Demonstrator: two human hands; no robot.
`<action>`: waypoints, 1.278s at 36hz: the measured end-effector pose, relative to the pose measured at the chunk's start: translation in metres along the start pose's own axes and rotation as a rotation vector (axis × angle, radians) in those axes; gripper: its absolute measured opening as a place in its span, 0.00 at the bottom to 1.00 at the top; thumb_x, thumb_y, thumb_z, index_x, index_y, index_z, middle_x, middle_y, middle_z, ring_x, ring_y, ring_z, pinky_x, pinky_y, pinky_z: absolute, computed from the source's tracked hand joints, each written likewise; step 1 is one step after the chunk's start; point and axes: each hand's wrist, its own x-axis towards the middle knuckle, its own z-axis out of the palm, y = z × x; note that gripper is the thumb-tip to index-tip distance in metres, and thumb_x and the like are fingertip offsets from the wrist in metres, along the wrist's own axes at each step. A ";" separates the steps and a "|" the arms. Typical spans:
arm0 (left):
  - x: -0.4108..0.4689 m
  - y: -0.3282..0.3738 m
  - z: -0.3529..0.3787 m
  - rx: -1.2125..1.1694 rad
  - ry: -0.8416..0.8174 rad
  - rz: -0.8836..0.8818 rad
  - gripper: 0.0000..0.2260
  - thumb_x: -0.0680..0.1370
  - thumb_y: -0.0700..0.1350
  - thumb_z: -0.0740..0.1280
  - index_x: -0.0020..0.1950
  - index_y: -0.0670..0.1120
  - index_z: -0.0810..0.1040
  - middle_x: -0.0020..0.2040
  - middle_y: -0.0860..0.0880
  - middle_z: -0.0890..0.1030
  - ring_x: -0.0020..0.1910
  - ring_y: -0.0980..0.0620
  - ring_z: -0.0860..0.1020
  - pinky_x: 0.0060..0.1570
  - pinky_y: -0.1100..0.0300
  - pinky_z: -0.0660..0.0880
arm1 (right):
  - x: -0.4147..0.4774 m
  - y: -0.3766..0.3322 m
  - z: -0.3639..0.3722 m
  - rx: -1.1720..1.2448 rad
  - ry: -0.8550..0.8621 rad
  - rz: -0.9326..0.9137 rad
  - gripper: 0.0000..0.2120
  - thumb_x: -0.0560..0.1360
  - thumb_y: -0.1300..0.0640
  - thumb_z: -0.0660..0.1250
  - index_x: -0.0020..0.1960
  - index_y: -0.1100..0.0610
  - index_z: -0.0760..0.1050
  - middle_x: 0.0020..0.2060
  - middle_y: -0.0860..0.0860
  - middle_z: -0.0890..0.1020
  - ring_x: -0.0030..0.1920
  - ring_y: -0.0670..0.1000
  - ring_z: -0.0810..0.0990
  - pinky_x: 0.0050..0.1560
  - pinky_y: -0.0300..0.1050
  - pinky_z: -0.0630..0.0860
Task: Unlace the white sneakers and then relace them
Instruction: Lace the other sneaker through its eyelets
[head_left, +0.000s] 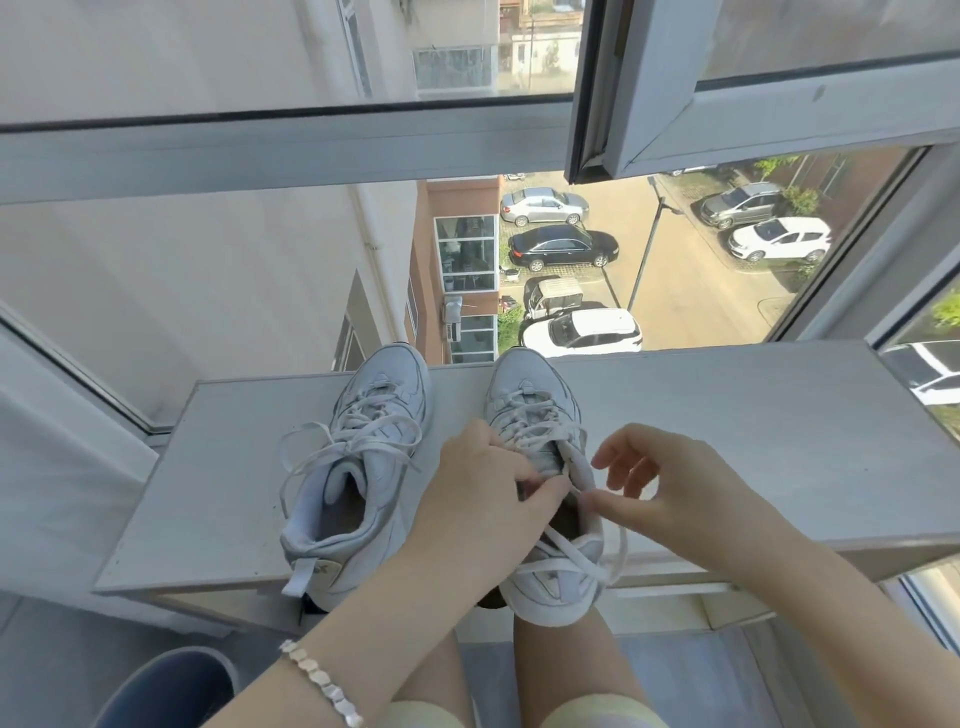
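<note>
A bracelet of flat, pearly white beads (322, 683) circles the wrist of the left hand (478, 488); pale green shorts (602, 714) (hems only) show near.

Two white sneakers are counted on the one worktop (727, 441): a left sneaker (363, 395) and a right sneaker (524, 384). Two laces are seen, a left lace (332, 447) and a right lace (571, 553). Two hands are counted, a left hand (478, 493) and a right hand (670, 483). One beaded bracelet (322, 680), one blue bin (171, 691) and one lamp post (647, 249) are noted. At least six parked cars (563, 247) are counted outside.

Left hand (480, 486), right hand (675, 486) on sneaker laces (537, 422)
</note>
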 end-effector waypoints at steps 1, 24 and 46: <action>0.000 0.001 0.001 -0.011 0.000 -0.020 0.14 0.76 0.55 0.65 0.43 0.47 0.83 0.44 0.54 0.63 0.52 0.55 0.65 0.40 0.69 0.61 | 0.000 0.000 0.003 0.002 -0.016 0.009 0.09 0.66 0.50 0.75 0.40 0.47 0.74 0.35 0.45 0.80 0.37 0.41 0.77 0.38 0.32 0.72; 0.006 0.001 0.001 -0.419 0.022 -0.159 0.12 0.77 0.44 0.66 0.34 0.55 0.74 0.47 0.58 0.66 0.53 0.54 0.69 0.50 0.71 0.65 | 0.017 -0.003 0.015 0.185 0.126 0.148 0.08 0.69 0.48 0.72 0.39 0.52 0.79 0.35 0.45 0.82 0.32 0.47 0.81 0.39 0.47 0.81; 0.013 -0.017 -0.044 -0.798 -0.015 -0.200 0.15 0.78 0.39 0.62 0.31 0.43 0.77 0.37 0.42 0.83 0.38 0.51 0.81 0.42 0.59 0.78 | 0.020 -0.011 0.026 -0.101 0.083 0.012 0.06 0.73 0.49 0.66 0.50 0.47 0.72 0.42 0.42 0.77 0.37 0.43 0.75 0.39 0.39 0.73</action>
